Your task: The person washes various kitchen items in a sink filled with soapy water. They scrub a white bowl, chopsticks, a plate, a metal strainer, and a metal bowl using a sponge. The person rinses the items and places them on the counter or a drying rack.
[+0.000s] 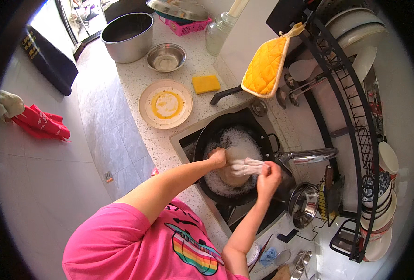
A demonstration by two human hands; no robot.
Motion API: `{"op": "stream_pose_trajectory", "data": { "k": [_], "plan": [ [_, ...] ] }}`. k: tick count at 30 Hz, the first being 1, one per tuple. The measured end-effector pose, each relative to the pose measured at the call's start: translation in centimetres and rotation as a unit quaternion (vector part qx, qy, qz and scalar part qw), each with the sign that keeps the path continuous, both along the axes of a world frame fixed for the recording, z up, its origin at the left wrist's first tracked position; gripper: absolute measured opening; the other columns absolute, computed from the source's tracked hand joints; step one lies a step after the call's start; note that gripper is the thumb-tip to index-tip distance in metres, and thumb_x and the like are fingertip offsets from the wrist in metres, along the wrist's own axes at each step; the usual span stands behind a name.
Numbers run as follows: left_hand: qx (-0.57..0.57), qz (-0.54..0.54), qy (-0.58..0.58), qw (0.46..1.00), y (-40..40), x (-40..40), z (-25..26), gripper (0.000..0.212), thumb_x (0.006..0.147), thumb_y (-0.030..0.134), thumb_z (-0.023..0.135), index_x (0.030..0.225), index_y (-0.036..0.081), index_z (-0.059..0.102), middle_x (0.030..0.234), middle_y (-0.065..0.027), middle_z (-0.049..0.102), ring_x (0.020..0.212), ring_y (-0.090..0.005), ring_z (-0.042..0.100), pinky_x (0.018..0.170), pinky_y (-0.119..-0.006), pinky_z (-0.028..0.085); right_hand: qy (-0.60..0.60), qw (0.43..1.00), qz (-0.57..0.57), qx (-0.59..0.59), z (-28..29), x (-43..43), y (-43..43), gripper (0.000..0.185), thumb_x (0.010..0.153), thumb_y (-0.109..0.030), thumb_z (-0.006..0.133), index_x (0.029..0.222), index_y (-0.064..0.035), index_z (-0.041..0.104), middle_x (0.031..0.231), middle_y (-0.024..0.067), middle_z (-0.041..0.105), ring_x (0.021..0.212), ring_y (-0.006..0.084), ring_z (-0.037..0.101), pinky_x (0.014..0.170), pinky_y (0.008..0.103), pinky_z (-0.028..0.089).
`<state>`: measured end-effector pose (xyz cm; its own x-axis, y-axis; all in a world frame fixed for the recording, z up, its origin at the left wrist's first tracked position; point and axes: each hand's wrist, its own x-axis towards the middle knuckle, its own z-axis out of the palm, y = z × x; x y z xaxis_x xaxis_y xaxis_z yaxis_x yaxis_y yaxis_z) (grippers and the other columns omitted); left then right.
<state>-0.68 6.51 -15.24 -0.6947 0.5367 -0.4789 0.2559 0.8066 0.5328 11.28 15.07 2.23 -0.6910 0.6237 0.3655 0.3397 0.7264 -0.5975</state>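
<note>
Before me a black wok (200,147) holds foamy, sudsy water (240,134). A pale round plate (233,180) sits in the suds, partly hidden by my hands. My left hand (218,157) is closed at the plate's left rim; its fingertips are hidden. Bunched in my right hand (270,176) is a wet white cloth (247,167), which reaches left across the plate towards my other hand and looks slightly blurred.
Beside the wok rises a chrome faucet (312,156). On the speckled counter (128,78) are a soiled plate (166,122), a yellow sponge (206,84), a steel bowl (166,63) and a metal pot (130,49). A black dish rack (347,119) and yellow quilted mitt (266,68) are opposite me.
</note>
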Motion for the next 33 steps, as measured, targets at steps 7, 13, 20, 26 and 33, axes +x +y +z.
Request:
{"op": "stream_pose_trajectory", "data": {
  "k": [7, 13, 20, 26, 33],
  "plan": [
    [-0.017, -0.217, -0.021, 0.976, 0.9, -1.2, -5.4, 0.04, 0.064, 0.026, 0.072, 0.097, 0.004, 0.063, 0.101, -0.0145, 0.061, 0.093, -0.0275, 0.06, 0.075, -0.039, 0.049, -0.237, 0.969, -0.017, 0.068, -10.0, -0.2, -0.6, 0.044, 0.08, -0.013, 0.058, 0.121, -0.0034, 0.045, 0.127, 0.0252, 0.036, 0.115, 0.0403, 0.037, 0.093, 0.045, 0.034],
    [-0.062, -0.426, 0.167, 0.887, 0.3, -0.1, -1.7, 0.072, 0.061, 0.039, 0.073, 0.122, 0.01, 0.049, 0.111, -0.0077, 0.057, 0.107, -0.024, 0.05, 0.087, -0.035, 0.04, -0.216, 0.968, 0.126, 0.023, -18.1, -0.2, 0.7, 0.046, 0.082, -0.016, 0.054, 0.125, -0.0083, 0.041, 0.134, 0.0243, 0.026, 0.123, 0.0466, 0.022, 0.1, 0.0519, 0.025],
    [-0.116, -0.43, 0.237, 0.863, 0.8, -0.9, -13.7, 0.029, 0.081, 0.021, 0.051, 0.104, 0.006, 0.061, 0.107, -0.0071, 0.06, 0.1, -0.0195, 0.054, 0.079, -0.035, 0.041, -0.064, 0.977, 0.19, -0.078, -23.2, -4.6, -1.7, 0.043, 0.076, -0.001, 0.049, 0.118, 0.004, 0.046, 0.124, 0.023, 0.043, 0.118, 0.0407, 0.034, 0.101, 0.0456, 0.026],
    [0.142, 0.026, 0.029, 0.989, -0.6, -0.9, -4.0, 0.026, 0.07, 0.003, 0.058, 0.094, -0.006, 0.056, 0.092, -0.0237, 0.059, 0.085, -0.0334, 0.061, 0.065, -0.037, 0.051, -0.156, 0.958, 0.24, -0.033, -16.6, 1.4, -0.7, 0.039, 0.068, 0.001, 0.055, 0.106, -0.0054, 0.059, 0.11, 0.0107, 0.057, 0.107, 0.0304, 0.047, 0.09, 0.0442, 0.035],
    [0.077, 0.023, -0.138, 0.987, -1.6, -2.4, 2.2, 0.017, 0.066, -0.004, 0.052, 0.081, -0.008, 0.058, 0.081, -0.0246, 0.06, 0.08, -0.0386, 0.061, 0.063, -0.04, 0.053, -0.284, 0.923, 0.184, 0.186, -13.6, 2.8, 3.4, 0.022, 0.069, -0.002, 0.055, 0.088, -0.0096, 0.064, 0.098, 0.0072, 0.058, 0.094, 0.0263, 0.049, 0.082, 0.0413, 0.036]
  ]
}}
